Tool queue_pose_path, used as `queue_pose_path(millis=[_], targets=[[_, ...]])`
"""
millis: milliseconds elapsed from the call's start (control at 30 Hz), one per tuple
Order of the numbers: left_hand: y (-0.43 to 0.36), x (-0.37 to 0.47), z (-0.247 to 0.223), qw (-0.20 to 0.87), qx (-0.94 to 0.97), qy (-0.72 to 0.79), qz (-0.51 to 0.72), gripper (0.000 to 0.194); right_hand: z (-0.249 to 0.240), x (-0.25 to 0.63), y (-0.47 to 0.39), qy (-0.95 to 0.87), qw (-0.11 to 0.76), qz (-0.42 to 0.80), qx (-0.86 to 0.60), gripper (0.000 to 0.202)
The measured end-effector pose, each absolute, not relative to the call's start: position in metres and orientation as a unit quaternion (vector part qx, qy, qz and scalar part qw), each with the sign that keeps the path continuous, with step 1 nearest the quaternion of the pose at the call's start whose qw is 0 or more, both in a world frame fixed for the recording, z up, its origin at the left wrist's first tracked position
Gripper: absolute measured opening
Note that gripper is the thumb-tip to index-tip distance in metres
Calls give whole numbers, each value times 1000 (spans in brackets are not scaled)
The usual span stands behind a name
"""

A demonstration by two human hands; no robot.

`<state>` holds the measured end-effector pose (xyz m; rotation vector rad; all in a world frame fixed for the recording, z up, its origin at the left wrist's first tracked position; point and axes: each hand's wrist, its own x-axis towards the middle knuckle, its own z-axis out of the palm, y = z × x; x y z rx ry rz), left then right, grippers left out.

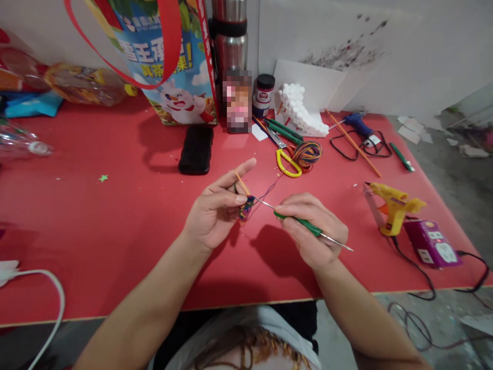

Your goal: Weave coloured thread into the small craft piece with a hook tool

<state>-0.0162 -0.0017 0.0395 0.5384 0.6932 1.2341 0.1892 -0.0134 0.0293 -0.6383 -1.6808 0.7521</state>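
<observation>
Between thumb and fingers, my left hand [215, 208] pinches a small multicoloured crochet piece [246, 207], its index finger stretched out with orange yarn [242, 182] running over it. My right hand [314, 228] grips the green handle of a crochet hook [308, 226]. The hook's metal tip reaches the top edge of the crochet piece; whether it is through a loop is too small to tell. A thin strand runs from the piece up to a multicoloured yarn ball [308, 154], which lies against yellow-handled scissors [288, 163].
Behind my hands lie a black phone [196, 150], a printed bag [181, 77], a steel flask [231, 46] and a dark jar [264, 95]. At right are a yellow glue gun [395, 205], a purple power box [433, 244] and cords. The red table [134, 226] ends near my body.
</observation>
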Motion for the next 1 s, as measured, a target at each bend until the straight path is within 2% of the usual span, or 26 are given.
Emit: queue_pose_path(millis=[300, 533, 1000], targets=[[1, -20, 37, 774, 190, 327, 508, 60, 27, 189, -12, -712, 561, 326, -269, 37], [-2, -18, 43, 686, 287, 341, 575, 58, 29, 190, -12, -709, 559, 317, -291, 32], [-4, -19, 44, 583, 388, 386, 601, 56, 32, 192, -11, -728, 546, 304, -283, 31]])
